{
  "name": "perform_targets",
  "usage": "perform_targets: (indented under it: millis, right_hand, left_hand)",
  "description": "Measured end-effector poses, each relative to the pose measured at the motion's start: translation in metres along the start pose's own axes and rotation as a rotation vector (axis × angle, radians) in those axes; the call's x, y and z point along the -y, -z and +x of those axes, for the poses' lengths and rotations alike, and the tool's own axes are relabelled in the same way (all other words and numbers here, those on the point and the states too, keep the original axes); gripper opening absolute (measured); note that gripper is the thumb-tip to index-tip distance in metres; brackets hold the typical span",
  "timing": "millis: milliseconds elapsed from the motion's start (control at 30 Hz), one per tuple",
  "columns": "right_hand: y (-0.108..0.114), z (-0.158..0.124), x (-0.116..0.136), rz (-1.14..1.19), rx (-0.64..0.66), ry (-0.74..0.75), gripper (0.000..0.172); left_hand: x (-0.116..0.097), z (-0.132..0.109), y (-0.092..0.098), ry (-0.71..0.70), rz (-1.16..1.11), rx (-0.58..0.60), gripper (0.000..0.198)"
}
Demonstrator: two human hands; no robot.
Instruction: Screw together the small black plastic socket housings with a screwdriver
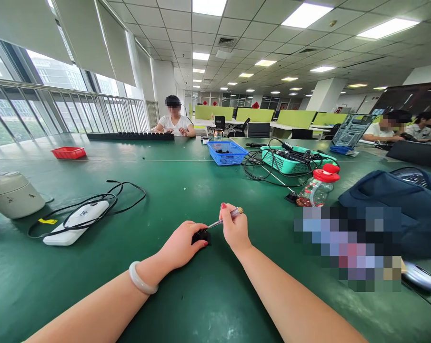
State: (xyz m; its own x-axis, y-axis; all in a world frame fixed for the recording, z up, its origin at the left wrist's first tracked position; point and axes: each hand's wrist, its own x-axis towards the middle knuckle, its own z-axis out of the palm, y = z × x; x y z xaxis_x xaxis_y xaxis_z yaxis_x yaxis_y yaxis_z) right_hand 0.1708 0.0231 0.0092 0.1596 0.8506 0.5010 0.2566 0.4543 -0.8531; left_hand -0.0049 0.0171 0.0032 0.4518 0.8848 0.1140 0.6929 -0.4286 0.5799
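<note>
My left hand (182, 244), with a pale bangle (143, 278) on its wrist, grips a small black part (202, 236) between thumb and fingers on the green tabletop. Part of that piece is hidden under the fingers. In my right hand (235, 230) is a slim screwdriver (236, 212) with a thin metal shaft and a gold-coloured end cap. It slants down to the left, its tip at the top of the black part. Whether the tip touches it, I cannot tell.
Left are a white power bank (77, 224) with black cable and a beige kettle-like container (15, 193). Ahead stand a blue basket (227, 158) and a cable-filled green basket (288, 165). Right are a red-lidded jar (317, 188) and dark bag (383, 200). A person (175, 121) sits opposite.
</note>
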Motion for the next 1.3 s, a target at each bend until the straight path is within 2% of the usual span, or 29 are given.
perform_targets:
  millis: [200, 400, 633, 767, 1067, 1300]
  right_hand:
    - [-0.011, -0.003, -0.007, -0.1, 0.06, 0.056, 0.05]
    - [-0.018, 0.006, -0.014, -0.113, 0.072, -0.026, 0.05]
    - [-0.01, 0.021, -0.016, -0.057, 0.273, -0.005, 0.052]
    - [-0.003, 0.019, -0.02, -0.025, 0.233, -0.024, 0.052]
    - [0.005, 0.008, -0.017, -0.017, 0.315, 0.01, 0.049]
    - [0.007, 0.008, -0.016, -0.013, 0.308, 0.02, 0.043]
  left_hand:
    - [0.001, 0.002, 0.0, -0.001, -0.029, 0.015, 0.035]
    - [0.002, 0.004, 0.001, 0.013, -0.067, 0.043, 0.035]
    - [0.001, 0.003, 0.001, 0.05, -0.088, 0.054, 0.038]
    - [0.001, 0.003, 0.001, 0.048, -0.109, 0.053, 0.036]
    - [0.001, 0.004, -0.001, 0.067, -0.11, 0.072, 0.037]
    - [0.001, 0.004, 0.003, 0.124, -0.154, 0.083, 0.04]
